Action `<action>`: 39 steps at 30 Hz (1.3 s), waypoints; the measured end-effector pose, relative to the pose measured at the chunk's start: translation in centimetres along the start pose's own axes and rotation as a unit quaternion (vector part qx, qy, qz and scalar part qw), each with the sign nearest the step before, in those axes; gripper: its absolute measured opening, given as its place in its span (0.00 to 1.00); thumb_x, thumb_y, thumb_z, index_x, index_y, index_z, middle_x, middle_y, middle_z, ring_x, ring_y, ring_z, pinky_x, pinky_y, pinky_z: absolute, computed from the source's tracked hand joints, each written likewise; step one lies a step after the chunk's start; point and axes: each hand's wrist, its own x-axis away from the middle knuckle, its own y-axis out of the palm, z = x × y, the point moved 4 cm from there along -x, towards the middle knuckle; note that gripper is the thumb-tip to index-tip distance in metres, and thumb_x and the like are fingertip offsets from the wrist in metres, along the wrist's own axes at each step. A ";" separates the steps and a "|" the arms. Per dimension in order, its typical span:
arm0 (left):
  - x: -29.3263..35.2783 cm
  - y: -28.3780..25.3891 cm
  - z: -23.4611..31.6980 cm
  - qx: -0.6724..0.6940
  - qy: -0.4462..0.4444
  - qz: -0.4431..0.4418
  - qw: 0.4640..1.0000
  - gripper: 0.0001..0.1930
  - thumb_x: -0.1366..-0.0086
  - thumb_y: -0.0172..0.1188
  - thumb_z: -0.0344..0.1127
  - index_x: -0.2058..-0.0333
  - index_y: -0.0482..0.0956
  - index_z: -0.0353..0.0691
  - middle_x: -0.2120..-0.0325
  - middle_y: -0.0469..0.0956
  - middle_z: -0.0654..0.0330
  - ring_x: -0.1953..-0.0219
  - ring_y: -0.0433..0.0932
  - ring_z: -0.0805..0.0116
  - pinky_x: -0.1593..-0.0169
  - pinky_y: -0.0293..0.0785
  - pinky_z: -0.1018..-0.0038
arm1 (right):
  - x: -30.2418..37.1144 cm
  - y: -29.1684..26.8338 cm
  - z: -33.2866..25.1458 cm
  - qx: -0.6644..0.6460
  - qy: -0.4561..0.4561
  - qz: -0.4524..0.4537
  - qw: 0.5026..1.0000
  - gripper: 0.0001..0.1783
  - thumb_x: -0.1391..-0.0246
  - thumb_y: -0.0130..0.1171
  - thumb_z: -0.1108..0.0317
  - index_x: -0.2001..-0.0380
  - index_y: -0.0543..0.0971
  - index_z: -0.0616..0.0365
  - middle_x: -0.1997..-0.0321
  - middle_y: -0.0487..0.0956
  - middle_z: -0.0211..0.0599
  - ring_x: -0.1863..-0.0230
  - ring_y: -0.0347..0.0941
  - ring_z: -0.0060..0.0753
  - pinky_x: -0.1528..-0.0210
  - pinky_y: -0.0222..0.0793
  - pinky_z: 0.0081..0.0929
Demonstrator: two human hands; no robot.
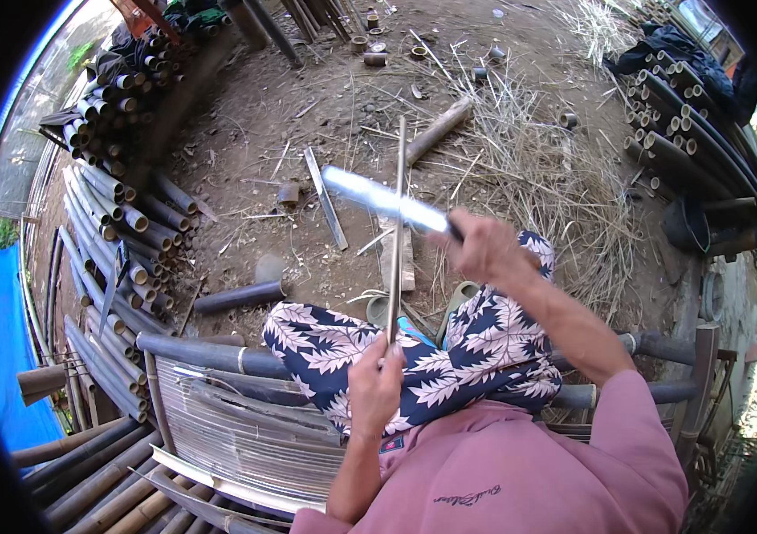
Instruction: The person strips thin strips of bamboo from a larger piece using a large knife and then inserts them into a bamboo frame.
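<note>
Dirt ground [240, 200] here, I've got one strip [398, 254] clenched in my left hand [375, 384], one knife [365, 189] gripped in my right hand [487, 251].

Place: open-air bamboo workshop
Ground: bare dirt [236, 209] strewn with pale shavings [530, 182] and offcuts [289, 193]
Left side: stacked cut poles [101, 183]
Right side: more dark poles [715, 142], piled
Tool: long blade [363, 192] across a slender strip [395, 276]
Edge: blue tarp [0, 343]

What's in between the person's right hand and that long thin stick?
In the head view, part of the shiny knife blade lies between the right hand and the stick, plus a bit of dark handle.
</note>
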 end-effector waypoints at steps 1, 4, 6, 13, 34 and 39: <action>1.4 -0.1 -0.9 -0.012 0.010 -0.004 1.000 0.14 0.34 0.54 0.29 0.52 0.77 0.31 0.78 0.72 0.65 0.79 0.66 0.82 0.76 0.63 0.81 | -0.9 -1.0 1.0 0.004 0.035 0.012 0.999 0.33 0.42 0.46 0.32 0.71 0.76 0.54 0.81 0.78 0.45 0.79 0.78 0.43 0.71 0.76 0.43; 5.1 -1.6 -2.4 -0.026 0.021 -0.031 0.999 0.13 0.34 0.53 0.28 0.53 0.77 0.30 0.77 0.73 0.66 0.80 0.66 0.82 0.77 0.63 0.81 | -2.0 -1.5 3.4 -0.022 0.053 0.027 0.998 0.33 0.39 0.43 0.34 0.73 0.74 0.55 0.84 0.73 0.38 0.82 0.71 0.36 0.80 0.67 0.38; 5.9 -1.0 -2.9 0.035 0.009 -0.036 0.999 0.13 0.33 0.53 0.28 0.53 0.77 0.29 0.77 0.72 0.67 0.80 0.66 0.81 0.76 0.64 0.81 | -4.1 -4.6 6.1 -0.020 0.105 0.040 0.993 0.33 0.39 0.44 0.34 0.73 0.74 0.56 0.84 0.73 0.34 0.83 0.70 0.32 0.80 0.65 0.35; -1.0 -3.2 -2.0 0.209 0.216 0.250 0.920 0.08 0.35 0.57 0.23 0.58 0.76 0.32 0.66 0.69 0.65 0.68 0.67 0.82 0.66 0.64 0.84 | 0.1 -2.3 -1.4 -0.431 0.126 -0.090 0.889 0.26 0.41 0.57 0.45 0.75 0.76 0.59 0.84 0.72 0.27 0.83 0.67 0.18 0.81 0.62 0.22; -0.1 -1.5 -0.9 0.204 -0.102 -0.117 0.966 0.16 0.29 0.52 0.35 0.47 0.73 0.32 0.73 0.73 0.64 0.81 0.65 0.83 0.81 0.59 0.85 | -0.1 -0.8 -2.7 -0.147 -0.015 0.005 0.989 0.29 0.40 0.51 0.39 0.65 0.77 0.59 0.80 0.78 0.38 0.80 0.76 0.35 0.77 0.72 0.37; -2.2 -1.6 -0.7 0.127 -0.040 -0.007 0.991 0.12 0.31 0.53 0.33 0.55 0.79 0.32 0.81 0.70 0.70 0.83 0.61 0.86 0.82 0.53 0.83 | 6.6 1.7 -5.9 -0.056 -0.161 -0.018 0.985 0.32 0.44 0.51 0.34 0.68 0.76 0.56 0.80 0.76 0.45 0.77 0.77 0.48 0.72 0.73 0.44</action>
